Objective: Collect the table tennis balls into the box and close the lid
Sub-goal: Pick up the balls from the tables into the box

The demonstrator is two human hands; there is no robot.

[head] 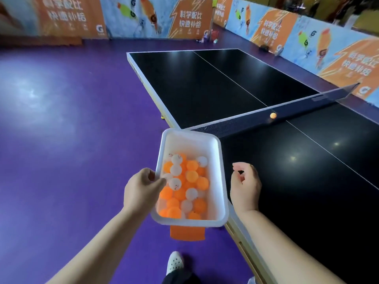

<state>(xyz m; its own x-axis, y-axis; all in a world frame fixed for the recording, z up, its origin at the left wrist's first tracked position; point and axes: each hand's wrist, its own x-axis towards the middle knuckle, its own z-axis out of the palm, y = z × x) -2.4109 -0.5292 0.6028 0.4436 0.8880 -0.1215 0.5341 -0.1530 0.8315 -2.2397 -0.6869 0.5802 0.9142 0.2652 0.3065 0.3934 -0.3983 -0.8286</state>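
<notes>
A white plastic box (pixel 218 167) hangs beside the table's near left edge, holding several orange and white table tennis balls (pixel 185 186). My left hand (pixel 143 189) pinches the box's left rim. My right hand (pixel 245 186) hovers just right of the box over the table edge, fingers loosely curled and holding nothing. One orange ball (pixel 273 115) lies on the black table (pixel 307 181) against the net (pixel 256 119). An orange flat piece (pixel 187 233), possibly the lid, shows beneath the box.
Purple floor (pixel 61 140) spreads to the left. Orange and blue barrier boards (pixel 184 17) ring the court. My white shoe (pixel 174 262) shows at the bottom. A small dark object (pixel 264 47) lies by the far right barrier.
</notes>
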